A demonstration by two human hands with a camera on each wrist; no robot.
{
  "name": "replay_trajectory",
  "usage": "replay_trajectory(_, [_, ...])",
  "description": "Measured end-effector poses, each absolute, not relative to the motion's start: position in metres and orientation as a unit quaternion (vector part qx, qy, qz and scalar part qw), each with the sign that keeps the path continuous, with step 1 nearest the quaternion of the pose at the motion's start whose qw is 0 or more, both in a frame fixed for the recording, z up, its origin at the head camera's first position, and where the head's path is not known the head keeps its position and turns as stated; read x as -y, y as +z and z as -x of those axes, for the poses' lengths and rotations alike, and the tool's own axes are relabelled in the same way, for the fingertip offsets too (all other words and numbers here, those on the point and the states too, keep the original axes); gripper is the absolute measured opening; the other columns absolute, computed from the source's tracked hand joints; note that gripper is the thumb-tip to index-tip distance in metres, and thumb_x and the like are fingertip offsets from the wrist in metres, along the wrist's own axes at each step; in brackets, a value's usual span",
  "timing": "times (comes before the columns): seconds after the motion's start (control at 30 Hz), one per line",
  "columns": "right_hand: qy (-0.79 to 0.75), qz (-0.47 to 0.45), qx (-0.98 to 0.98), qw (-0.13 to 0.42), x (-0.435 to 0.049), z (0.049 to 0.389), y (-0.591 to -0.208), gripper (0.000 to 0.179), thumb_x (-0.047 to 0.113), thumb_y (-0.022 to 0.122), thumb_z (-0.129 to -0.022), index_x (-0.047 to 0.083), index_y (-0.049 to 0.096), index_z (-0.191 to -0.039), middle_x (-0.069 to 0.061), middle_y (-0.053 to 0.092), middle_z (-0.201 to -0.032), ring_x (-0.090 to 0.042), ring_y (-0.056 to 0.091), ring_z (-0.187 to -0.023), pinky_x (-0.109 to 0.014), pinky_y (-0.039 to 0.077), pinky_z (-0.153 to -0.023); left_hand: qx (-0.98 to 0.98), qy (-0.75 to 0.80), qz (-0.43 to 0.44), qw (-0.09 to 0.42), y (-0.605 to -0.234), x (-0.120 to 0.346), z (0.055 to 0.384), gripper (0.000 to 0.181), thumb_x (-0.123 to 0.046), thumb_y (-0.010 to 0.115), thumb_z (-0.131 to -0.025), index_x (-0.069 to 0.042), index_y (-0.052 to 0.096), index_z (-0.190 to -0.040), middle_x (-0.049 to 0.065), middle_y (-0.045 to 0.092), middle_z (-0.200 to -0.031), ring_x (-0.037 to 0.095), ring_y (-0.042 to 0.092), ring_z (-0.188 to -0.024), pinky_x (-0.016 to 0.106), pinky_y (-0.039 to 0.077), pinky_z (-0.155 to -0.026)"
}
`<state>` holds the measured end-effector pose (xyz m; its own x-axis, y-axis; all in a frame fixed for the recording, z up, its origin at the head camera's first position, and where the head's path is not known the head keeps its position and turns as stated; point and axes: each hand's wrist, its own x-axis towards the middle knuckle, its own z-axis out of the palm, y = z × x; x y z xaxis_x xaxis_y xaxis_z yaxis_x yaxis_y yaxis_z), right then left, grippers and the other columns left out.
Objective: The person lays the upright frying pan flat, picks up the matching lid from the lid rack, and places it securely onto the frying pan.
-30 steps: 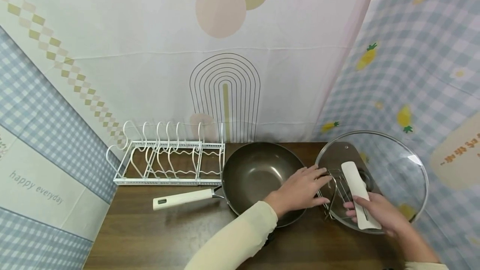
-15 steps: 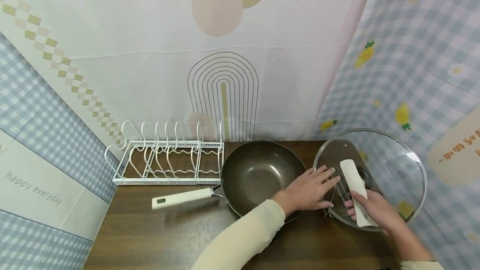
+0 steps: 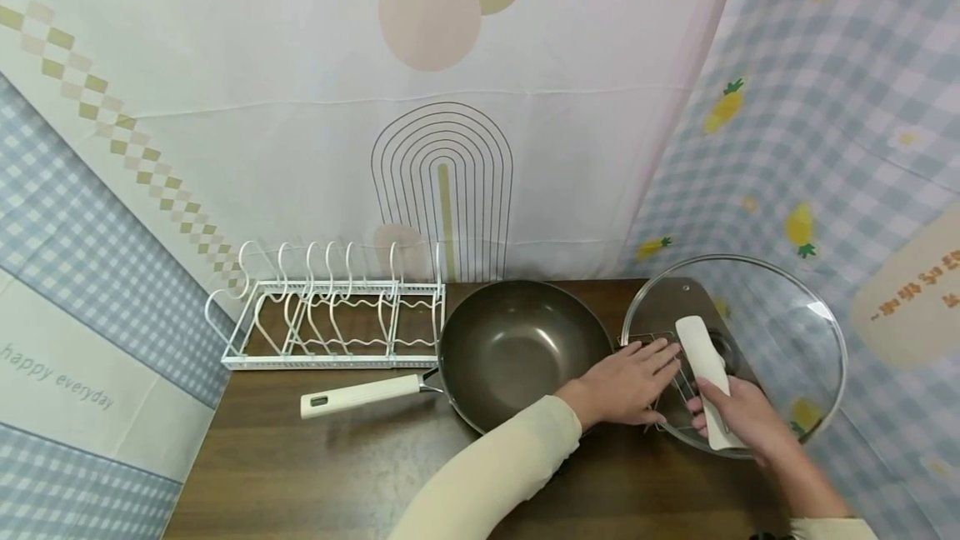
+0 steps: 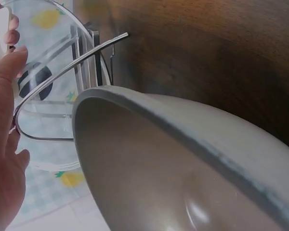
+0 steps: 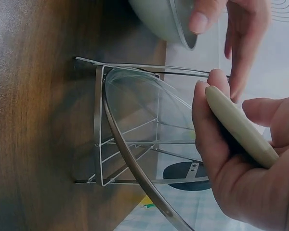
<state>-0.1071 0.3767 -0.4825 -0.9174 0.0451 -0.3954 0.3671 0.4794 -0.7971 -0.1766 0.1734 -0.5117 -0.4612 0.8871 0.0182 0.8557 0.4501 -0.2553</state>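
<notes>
My right hand (image 3: 738,415) grips the cream handle (image 3: 703,365) of a large round glass lid (image 3: 795,315) with a metal rim. The lid leans back, its lower edge within a thin metal wire rack (image 5: 100,125). My left hand (image 3: 626,382) reaches across the front of a dark frying pan (image 3: 517,340). Its fingers lie fairly straight at the rack's left side, close to the lid handle. Whether they press on the wires is hard to tell. In the left wrist view, a curved rack wire (image 4: 70,65) passes just beside the left hand.
A white dish rack (image 3: 337,363) with upright loops stands left of the pan. The pan's cream handle (image 3: 363,396) points left over the wooden table (image 3: 300,473). A dark panel (image 3: 686,290) shows behind the lid. Patterned cloths (image 3: 585,40) hang at the back and sides.
My left hand has slid a little to the right, further over the wire rack. The right hand keeps its hold on the lid handle. The whole head view has shifted slightly.
</notes>
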Motion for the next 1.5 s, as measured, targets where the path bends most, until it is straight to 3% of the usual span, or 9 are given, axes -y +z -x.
replay_trajectory(0.53, [-0.471, -0.127, -0.862, 0.138, -0.3735, 0.1060, -0.4837, 0.049, 0.027, 0.040, -0.113, -0.019, 0.046, -0.127, -0.001, 0.073, -0.081, -0.021, 0.073, -0.065, -0.038, 0.061, -0.059, 0.858, 0.099, 0.500, 0.063, -0.5105, -0.1759, 0.1763, 0.099, -0.074, 0.050, -0.095, -0.012, 0.016, -0.166, 0.005, 0.013, -0.174, 0.020, 0.015, -0.161, 0.030, 0.026, -0.127])
replay_trajectory(1.5, [-0.409, -0.130, -0.897, 0.107, -0.3710, 0.1078, -0.4878, 0.039, 0.026, 0.049, -0.110, -0.013, 0.050, -0.115, -0.005, 0.072, -0.077, -0.020, 0.071, -0.060, -0.036, 0.059, -0.054, 0.867, 0.105, 0.486, 0.039, -0.5096, -0.1769, 0.1736, 0.104, -0.079, 0.045, -0.093, -0.014, 0.012, -0.166, 0.003, 0.007, -0.175, 0.018, 0.009, -0.162, 0.028, 0.020, -0.128])
